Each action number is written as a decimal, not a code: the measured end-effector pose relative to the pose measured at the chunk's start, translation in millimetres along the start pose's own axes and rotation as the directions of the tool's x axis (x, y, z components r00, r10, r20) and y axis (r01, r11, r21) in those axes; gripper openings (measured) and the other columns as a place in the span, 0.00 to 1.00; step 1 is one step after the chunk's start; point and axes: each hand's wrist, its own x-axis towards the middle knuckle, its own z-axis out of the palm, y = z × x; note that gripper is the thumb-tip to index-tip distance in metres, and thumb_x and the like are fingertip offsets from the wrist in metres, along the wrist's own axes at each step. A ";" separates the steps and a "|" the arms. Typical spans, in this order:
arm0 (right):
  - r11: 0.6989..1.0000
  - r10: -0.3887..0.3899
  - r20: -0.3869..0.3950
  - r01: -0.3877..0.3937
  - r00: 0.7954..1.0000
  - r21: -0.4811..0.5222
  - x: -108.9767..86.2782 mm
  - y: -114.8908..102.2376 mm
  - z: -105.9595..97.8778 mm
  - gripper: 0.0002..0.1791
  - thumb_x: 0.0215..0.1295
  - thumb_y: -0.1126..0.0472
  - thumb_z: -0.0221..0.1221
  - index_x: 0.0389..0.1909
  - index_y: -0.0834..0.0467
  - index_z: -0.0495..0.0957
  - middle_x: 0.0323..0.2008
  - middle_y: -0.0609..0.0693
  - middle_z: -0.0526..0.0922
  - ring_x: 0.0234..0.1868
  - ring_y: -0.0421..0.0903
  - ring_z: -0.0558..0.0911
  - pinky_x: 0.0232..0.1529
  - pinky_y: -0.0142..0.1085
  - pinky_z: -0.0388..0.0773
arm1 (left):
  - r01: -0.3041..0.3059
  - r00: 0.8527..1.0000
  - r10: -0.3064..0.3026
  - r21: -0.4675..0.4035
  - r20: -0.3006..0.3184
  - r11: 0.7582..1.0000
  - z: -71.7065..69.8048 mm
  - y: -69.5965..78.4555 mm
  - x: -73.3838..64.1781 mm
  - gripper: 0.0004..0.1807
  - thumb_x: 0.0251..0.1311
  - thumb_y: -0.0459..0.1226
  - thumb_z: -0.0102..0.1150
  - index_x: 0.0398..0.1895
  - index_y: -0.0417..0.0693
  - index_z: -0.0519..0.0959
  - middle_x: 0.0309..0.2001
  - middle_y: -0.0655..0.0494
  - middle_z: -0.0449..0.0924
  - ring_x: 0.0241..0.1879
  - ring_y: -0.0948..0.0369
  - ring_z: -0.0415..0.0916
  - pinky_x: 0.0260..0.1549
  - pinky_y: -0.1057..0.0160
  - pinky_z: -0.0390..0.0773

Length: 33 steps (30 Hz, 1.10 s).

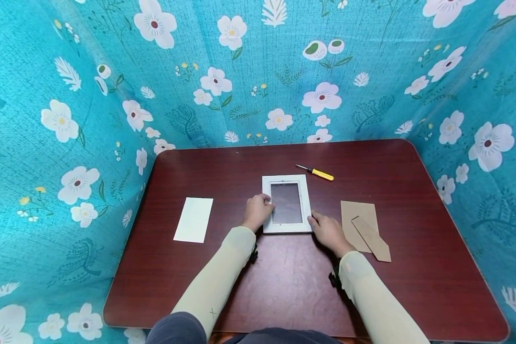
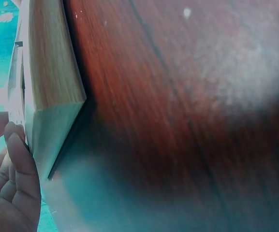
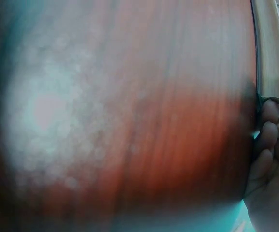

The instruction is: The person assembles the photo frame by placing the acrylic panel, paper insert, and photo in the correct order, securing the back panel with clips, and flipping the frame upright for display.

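Observation:
A white picture frame point(image 1: 286, 230) lies on the table, with a clear pane point(image 1: 286, 203) in its opening and small dark tabs along the inner edge. My left hand point(image 1: 257, 212) is over the frame's left side, its curled fingertips at the inner edge near the pane. In the left wrist view, that hand's bent fingers point(image 2: 21, 159) meet the frame's face beside its pale wooden side point(image 2: 54, 58). At the lower right corner my right hand point(image 1: 328, 233) grips the frame. Its curled fingers point(image 3: 267, 137) press the outer side in the right wrist view, with the thumb above.
A yellow-handled screwdriver point(image 1: 322, 175) lies behind the frame. On the left is a white sheet point(image 1: 193, 220). A brown backing board point(image 1: 361, 210) lies at the right, with a brown stand piece point(image 1: 376, 246) on it. Flowered teal cloth point(image 1: 258, 86) surrounds the dark red table point(image 1: 284, 286).

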 end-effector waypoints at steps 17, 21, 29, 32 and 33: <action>1.000 -0.003 -0.004 0.003 1.000 0.000 0.7 0.2 0.2 0.26 0.76 0.50 0.47 0.66 0.61 0.69 0.59 0.62 0.74 0.58 0.65 0.74 0.56 0.58 0.67 | -0.014 0.999 0.018 0.096 -0.040 0.995 -0.9 2.5 -1.2 0.14 0.53 0.41 0.67 0.42 0.48 0.86 0.28 0.60 0.83 0.36 0.56 0.82 0.35 0.58 0.78; 1.000 0.003 0.002 -0.003 1.000 -0.004 -0.6 0.1 -0.4 0.27 0.76 0.50 0.46 0.67 0.61 0.68 0.60 0.62 0.74 0.58 0.64 0.74 0.57 0.58 0.66 | -0.010 0.999 0.013 0.108 -0.030 0.994 0.2 3.0 -0.2 0.14 0.53 0.42 0.66 0.42 0.48 0.85 0.28 0.60 0.83 0.35 0.55 0.82 0.35 0.57 0.78; 1.000 0.005 0.007 -0.005 1.000 0.004 0.1 -2.5 -0.7 0.27 0.76 0.50 0.46 0.67 0.63 0.68 0.60 0.62 0.74 0.58 0.64 0.73 0.58 0.57 0.66 | -0.006 1.000 0.008 0.116 -0.022 0.993 -2.3 5.9 -2.3 0.15 0.55 0.41 0.65 0.45 0.47 0.85 0.34 0.56 0.85 0.40 0.53 0.82 0.39 0.56 0.78; 1.000 0.002 0.010 -0.002 1.000 0.001 0.6 -2.6 -0.1 0.27 0.76 0.50 0.45 0.67 0.63 0.68 0.60 0.63 0.74 0.59 0.64 0.73 0.57 0.58 0.66 | -0.009 1.000 0.012 0.121 -0.026 0.993 -2.7 6.7 -2.9 0.15 0.55 0.41 0.66 0.45 0.46 0.85 0.35 0.55 0.86 0.39 0.52 0.83 0.39 0.55 0.79; 1.000 0.000 0.009 0.000 1.000 0.001 0.9 -2.5 0.1 0.27 0.76 0.50 0.45 0.67 0.63 0.68 0.60 0.63 0.74 0.58 0.64 0.73 0.57 0.58 0.66 | -0.008 1.000 0.011 0.122 -0.025 0.993 -2.7 6.8 -2.9 0.15 0.56 0.41 0.66 0.46 0.46 0.84 0.35 0.54 0.85 0.39 0.52 0.83 0.39 0.55 0.79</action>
